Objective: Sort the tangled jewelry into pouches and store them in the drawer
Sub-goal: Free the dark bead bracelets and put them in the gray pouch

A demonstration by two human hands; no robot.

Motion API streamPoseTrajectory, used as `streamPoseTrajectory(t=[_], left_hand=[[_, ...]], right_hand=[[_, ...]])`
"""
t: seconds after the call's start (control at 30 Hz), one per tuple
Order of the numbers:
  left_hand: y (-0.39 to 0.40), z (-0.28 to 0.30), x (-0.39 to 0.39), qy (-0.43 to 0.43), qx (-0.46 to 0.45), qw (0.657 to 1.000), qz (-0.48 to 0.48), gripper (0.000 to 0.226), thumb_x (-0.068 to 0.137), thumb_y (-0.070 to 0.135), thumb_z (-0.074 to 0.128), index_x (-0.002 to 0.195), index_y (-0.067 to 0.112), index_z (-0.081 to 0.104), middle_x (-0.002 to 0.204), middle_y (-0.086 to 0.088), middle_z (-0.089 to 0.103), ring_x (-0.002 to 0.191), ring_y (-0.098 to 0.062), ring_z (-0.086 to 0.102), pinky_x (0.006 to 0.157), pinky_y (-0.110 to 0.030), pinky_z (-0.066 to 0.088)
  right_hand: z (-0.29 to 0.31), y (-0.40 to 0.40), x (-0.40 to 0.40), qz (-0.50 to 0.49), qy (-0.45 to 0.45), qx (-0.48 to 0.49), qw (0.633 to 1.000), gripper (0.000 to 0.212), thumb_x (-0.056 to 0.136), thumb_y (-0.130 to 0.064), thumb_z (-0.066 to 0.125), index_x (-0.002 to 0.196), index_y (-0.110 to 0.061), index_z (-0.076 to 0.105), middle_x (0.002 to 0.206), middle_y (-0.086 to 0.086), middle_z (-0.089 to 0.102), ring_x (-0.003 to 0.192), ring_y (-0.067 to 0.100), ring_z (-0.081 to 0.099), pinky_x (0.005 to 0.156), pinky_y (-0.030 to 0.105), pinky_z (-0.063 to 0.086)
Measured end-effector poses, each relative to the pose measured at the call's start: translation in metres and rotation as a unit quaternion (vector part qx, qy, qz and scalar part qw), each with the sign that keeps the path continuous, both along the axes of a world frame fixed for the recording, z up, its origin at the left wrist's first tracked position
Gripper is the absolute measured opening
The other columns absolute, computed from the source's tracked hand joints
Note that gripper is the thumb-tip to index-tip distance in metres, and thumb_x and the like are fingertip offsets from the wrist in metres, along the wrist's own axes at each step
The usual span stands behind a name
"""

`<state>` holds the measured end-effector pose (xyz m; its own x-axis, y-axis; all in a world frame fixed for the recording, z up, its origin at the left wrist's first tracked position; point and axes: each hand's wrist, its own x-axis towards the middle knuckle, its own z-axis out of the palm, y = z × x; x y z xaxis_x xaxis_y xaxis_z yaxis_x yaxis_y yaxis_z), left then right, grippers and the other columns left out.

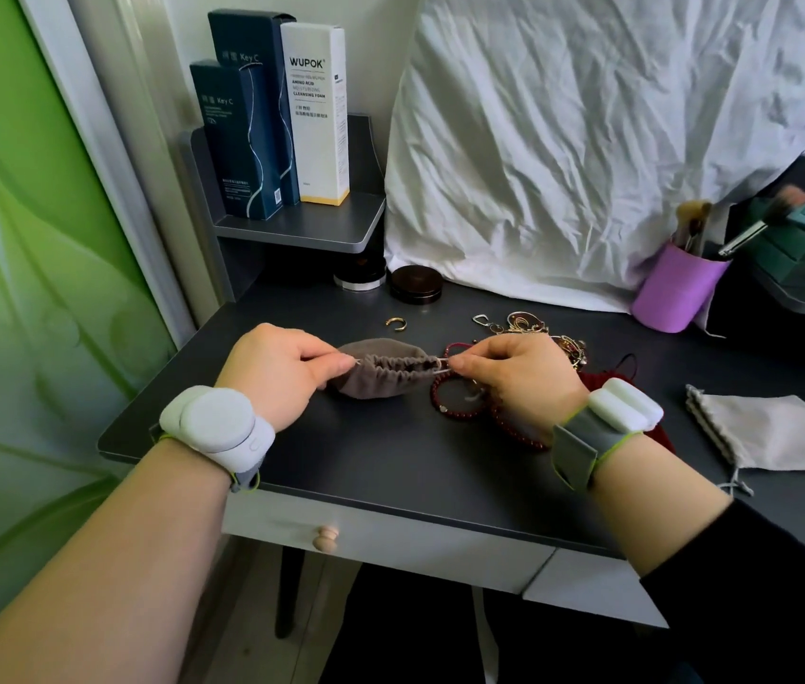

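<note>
Fingers first: thumb and forefinger of the left hand [276, 372] pinch the drawstring at the left end of a small grey-brown velvet pouch [381, 375]; the other fingers are curled under. The right hand [521, 375] pinches the pale cord at the pouch's right end the same way. Pouch mouth is gathered tight into a ruched line between the two hands. Pouch sits at the middle of the dark grey tabletop [390, 466]; whether it touches the surface, cannot tell.

Dark red beaded bracelets [457, 404] lie on the top under and just beside the right hand, partly hidden by it. Behind that hand, a tangled heap of gold-toned and red jewelry [534, 328]. A small open gold ring [395, 323] lies apart, behind the pouch.

A flat light grey drawstring pouch [780, 431] lies at the right edge of the top, well apart from the hands.

White drawer front with a round wooden knob [325, 538] below the top; drawer closed.

Both wrists carry white strapped devices [215, 419].

At the back: two round dark jars [415, 283], a lilac cup of makeup brushes [677, 293], a crumpled white cloth [588, 140]. On a raised grey shelf [302, 229], two dark blue boxes [237, 140] and one white box [316, 116], upright.
</note>
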<state>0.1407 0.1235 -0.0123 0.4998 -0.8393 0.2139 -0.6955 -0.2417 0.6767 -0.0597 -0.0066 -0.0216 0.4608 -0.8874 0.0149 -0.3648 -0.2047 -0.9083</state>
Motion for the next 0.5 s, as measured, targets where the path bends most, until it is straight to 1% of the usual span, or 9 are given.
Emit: streamPoseTrajectory(t=[0.1,0.17,0.3,0.33,0.4,0.5], left_hand=[[0.005,0.001,0.006,0.018,-0.014,1.000,0.019,0.015,0.083,0.035,0.069,0.069,0.031,0.073,0.057,0.009,0.063,0.053,-0.003,0.055,0.055,-0.015,0.036],[0.007,0.001,0.008,0.024,-0.013,0.999,0.030,0.016,0.083,0.035,0.068,0.069,0.031,0.073,0.057,0.008,0.063,0.053,-0.003,0.055,0.055,-0.014,0.037],[0.012,-0.002,0.012,0.039,-0.008,0.998,0.046,0.019,0.084,0.032,0.068,0.066,0.030,0.072,0.058,0.006,0.063,0.056,-0.009,0.054,0.057,-0.021,0.040],[0.013,-0.003,0.013,0.044,-0.007,0.998,0.050,0.019,0.084,0.031,0.068,0.065,0.030,0.072,0.058,0.004,0.063,0.056,-0.010,0.054,0.057,-0.022,0.040],[0.014,-0.003,0.015,0.053,-0.003,0.997,0.059,0.020,0.084,0.029,0.068,0.064,0.029,0.071,0.059,0.003,0.063,0.057,-0.012,0.055,0.057,-0.022,0.040],[0.014,-0.003,0.017,0.047,0.005,0.996,0.075,0.022,0.083,0.028,0.068,0.061,0.028,0.070,0.059,0.004,0.062,0.061,-0.012,0.055,0.056,-0.023,0.037]], right_hand=[[0.001,-0.005,-0.006,-0.016,-0.011,0.005,1.000,0.019,0.076,-0.031,0.075,0.060,-0.022,0.070,0.056,-0.004,0.060,0.056,0.014,0.051,0.063,0.036,0.044],[0.001,-0.008,-0.009,-0.026,-0.018,0.013,0.999,0.021,0.078,-0.031,0.073,0.063,-0.018,0.068,0.053,-0.006,0.055,0.052,0.013,0.045,0.060,0.034,0.041],[0.000,-0.011,-0.014,-0.039,-0.028,0.024,0.999,0.022,0.081,-0.027,0.071,0.063,-0.017,0.065,0.043,-0.012,0.047,0.035,0.002,0.037,0.041,0.018,0.032],[0.000,-0.011,-0.016,-0.041,-0.031,0.028,0.998,0.021,0.081,-0.026,0.071,0.064,-0.016,0.065,0.041,-0.012,0.046,0.033,0.001,0.036,0.038,0.016,0.030],[0.000,-0.011,-0.018,-0.045,-0.031,0.031,0.998,0.021,0.082,-0.026,0.070,0.064,-0.016,0.064,0.038,-0.013,0.045,0.031,0.001,0.035,0.036,0.014,0.028],[-0.002,-0.012,-0.020,-0.055,-0.026,0.023,0.998,0.020,0.082,-0.026,0.070,0.065,-0.016,0.065,0.037,-0.014,0.045,0.031,0.002,0.034,0.040,0.017,0.029]])
